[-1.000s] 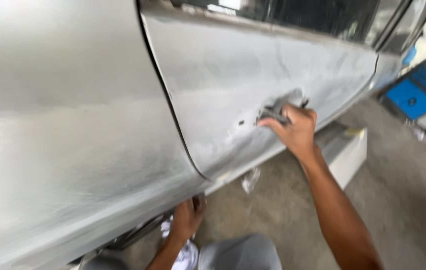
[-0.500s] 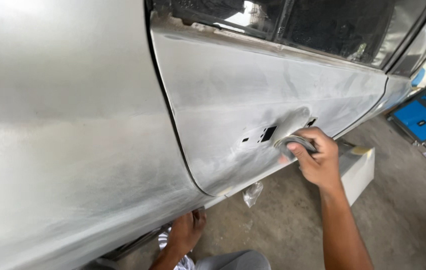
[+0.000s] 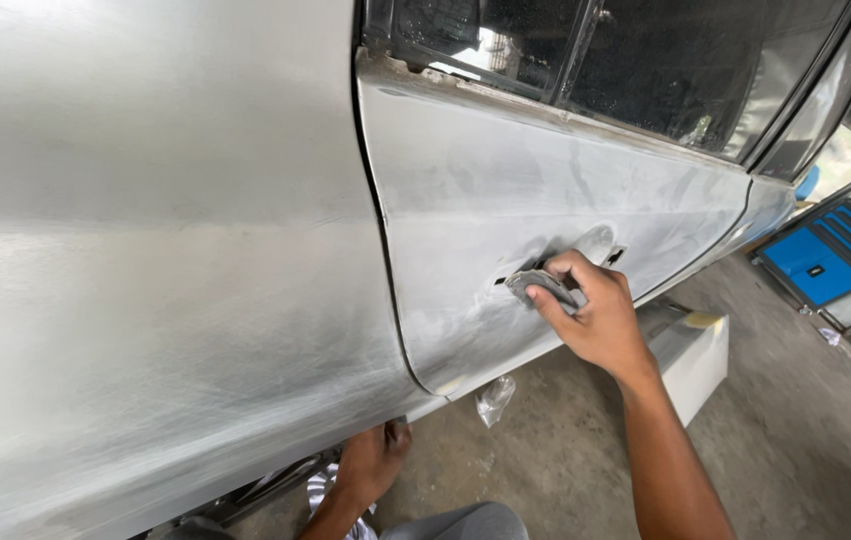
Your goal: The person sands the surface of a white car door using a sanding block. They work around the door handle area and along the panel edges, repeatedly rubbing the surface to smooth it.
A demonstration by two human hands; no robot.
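At door-handle recess, right hand fingers clamp folded sandpaper, mid-sanding car door; left hand low, grip unclear; next likely steady strokes.

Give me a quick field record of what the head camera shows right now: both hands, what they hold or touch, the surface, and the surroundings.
right hand: presses a folded grey sanding sheet against the car door, beside the handle recess
left hand: low under the car's lower edge, holds nothing that shows
door surface: dull, sanded grey, handle removed
window: dark, dusty
floor: concrete, white block and crumpled plastic on it
far right: blue cabinet
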